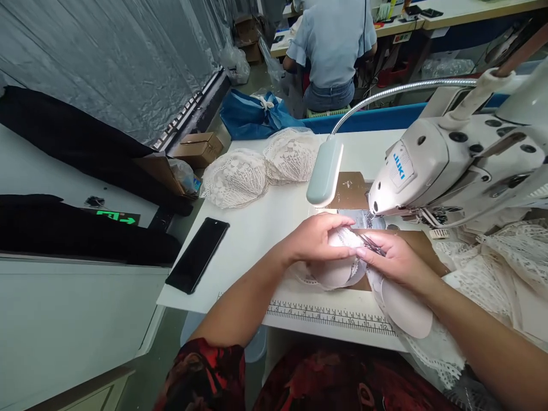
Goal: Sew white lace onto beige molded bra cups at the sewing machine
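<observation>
White lace trims the pale moulded bra cup [334,274] that sits on the sewing table [252,228], at its front edge under the lamp [325,171], just in front of the Juki sewing machine [411,165]. The left hand [319,237] grips the lace edge, thumb and fingers closed on the fabric. The right hand [396,257] is closed around a small metal tool, probably thread snips [373,244], its thumb meeting the left fingertips at the lace; whether the blades are apart cannot be told, because the fingers cover most of them.

The likeliest trouble is a nicked edge: openwork lace has thin strands, and a point that slips past a thread could catch one of them. The left fingertips are so close to the metal that a slip could also prick skin.

Slack is another risk. A second cup [409,311] hangs over the table's front edge below the right wrist, with more lace beneath it, and its weight could tug the held edge out of line. The lace heap [483,268] beside the right forearm could snag on a sleeve or arm and drag along. Near the table's left edge, the black phone [197,254] could be knocked off by a wide swing of the left elbow.
</observation>
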`<state>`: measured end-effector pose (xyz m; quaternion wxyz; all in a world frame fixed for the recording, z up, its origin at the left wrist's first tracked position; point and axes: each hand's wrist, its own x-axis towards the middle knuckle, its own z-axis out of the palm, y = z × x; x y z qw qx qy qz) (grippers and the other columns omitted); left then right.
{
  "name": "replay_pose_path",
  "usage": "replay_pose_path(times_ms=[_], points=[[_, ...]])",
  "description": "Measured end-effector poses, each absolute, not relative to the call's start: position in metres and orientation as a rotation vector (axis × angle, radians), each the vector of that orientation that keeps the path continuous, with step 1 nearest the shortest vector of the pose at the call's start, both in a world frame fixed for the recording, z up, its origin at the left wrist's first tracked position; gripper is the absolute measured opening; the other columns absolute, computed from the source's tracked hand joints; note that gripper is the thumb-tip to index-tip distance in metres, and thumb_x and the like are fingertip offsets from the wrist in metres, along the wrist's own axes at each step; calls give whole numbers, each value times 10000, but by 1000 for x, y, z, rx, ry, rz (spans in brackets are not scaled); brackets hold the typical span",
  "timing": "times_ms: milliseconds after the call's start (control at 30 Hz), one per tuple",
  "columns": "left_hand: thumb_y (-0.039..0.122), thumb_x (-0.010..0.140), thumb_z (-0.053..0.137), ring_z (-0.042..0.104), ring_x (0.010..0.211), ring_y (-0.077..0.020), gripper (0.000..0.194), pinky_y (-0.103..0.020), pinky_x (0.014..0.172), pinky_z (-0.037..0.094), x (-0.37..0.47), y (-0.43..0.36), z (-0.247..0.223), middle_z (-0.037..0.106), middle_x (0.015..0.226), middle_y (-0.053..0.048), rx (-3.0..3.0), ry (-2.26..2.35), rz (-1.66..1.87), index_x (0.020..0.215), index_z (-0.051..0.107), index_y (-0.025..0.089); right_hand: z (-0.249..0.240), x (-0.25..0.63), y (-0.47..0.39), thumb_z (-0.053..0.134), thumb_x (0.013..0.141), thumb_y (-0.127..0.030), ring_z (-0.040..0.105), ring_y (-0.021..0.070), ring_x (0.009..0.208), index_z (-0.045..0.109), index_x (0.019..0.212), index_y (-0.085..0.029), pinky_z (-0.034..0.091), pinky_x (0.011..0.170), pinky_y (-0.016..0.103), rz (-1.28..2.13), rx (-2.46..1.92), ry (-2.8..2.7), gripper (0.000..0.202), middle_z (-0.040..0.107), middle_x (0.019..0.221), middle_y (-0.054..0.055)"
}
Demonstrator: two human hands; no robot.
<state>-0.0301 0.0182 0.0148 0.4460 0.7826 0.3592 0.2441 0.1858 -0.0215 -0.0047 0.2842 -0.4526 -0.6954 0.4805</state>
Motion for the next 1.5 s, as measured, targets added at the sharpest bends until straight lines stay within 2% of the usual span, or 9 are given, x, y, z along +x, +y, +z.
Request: replay_pose_path(times_ms=[167, 267, 467, 633, 700, 900, 1067, 1367, 1500], points=[[350, 776, 715, 601, 817, -159, 235, -263, 717, 461, -19, 17, 8, 656, 875, -32, 1742, 833, 522, 891, 646, 157, -4, 185, -22, 463, 948, -449, 442, 136, 599, 475, 638, -219, 381, 567, 273, 1225, -1206, -1891, 387, 463, 616, -24], [341, 788, 706, 548, 710, -119, 216, -228, 631, 412, -17, 16, 6, 603, 755, -4, 1582, 854, 506, 780, 623, 141, -3, 189, -23, 464, 952, -455, 511, 156, 696, 553, 747, -218, 416, 652, 291, 1191, -1258, -1908, 327, 549, 716, -2], [304, 772, 743, 610, 778, -136, 195, -244, 719, 466, -16, 14, 7, 689, 834, -34, 1365, 817, 477, 863, 712, 134, 1, 208, -21, 437, 934, -571, 565, 158, 651, 606, 1109, -229, 475, 626, 298, 1348, -1288, -1760, 420, 616, 763, 13], [286, 794, 732, 656, 875, -157, 183, -250, 784, 498, -16, 13, 6, 745, 945, -58, 1318, 776, 500, 917, 760, 152, 8, 215, -18, 541, 889, -558, 625, 241, 1036, 701, 1089, -262, 495, 909, 366, 1330, -1343, -1824, 392, 696, 1108, 69], [286, 794, 734, 665, 879, -164, 184, -255, 781, 509, -16, 12, 6, 752, 951, -64, 1297, 791, 513, 917, 767, 153, 8, 216, -19, 576, 865, -561, 624, 256, 1069, 710, 1091, -270, 486, 946, 395, 1340, -1399, -1792, 393, 696, 1153, 71], [322, 755, 770, 680, 847, -185, 243, -289, 783, 527, -14, 11, 3, 759, 912, -94, 1244, 847, 509, 905, 776, 130, 8, 211, -20, 624, 833, -529, 661, 203, 786, 716, 1029, -231, 543, 734, 342, 1335, -1365, -1809, 368, 723, 883, 60], [320, 727, 789, 673, 839, -178, 225, -288, 790, 519, -13, 11, 1, 758, 877, -79, 1200, 801, 527, 868, 780, 145, 9, 201, -20, 625, 839, -463, 658, 205, 842, 713, 951, -238, 527, 754, 333, 1232, -1319, -1839, 267, 729, 927, 57], [349, 736, 777, 594, 662, -128, 219, -242, 610, 449, -12, 10, 3, 685, 696, -23, 1222, 876, 475, 740, 748, 132, 9, 196, -21, 572, 877, -460, 628, 190, 759, 697, 844, -217, 498, 693, 326, 1206, -1335, -1842, 275, 702, 824, 49], [335, 738, 774, 627, 742, -151, 213, -257, 689, 481, -13, 11, 3, 722, 796, -49, 1228, 861, 481, 813, 765, 136, 3, 198, -21, 594, 858, -508, 606, 164, 673, 661, 863, -201, 498, 616, 295, 1369, -1327, -1631, 314, 653, 730, 32]])
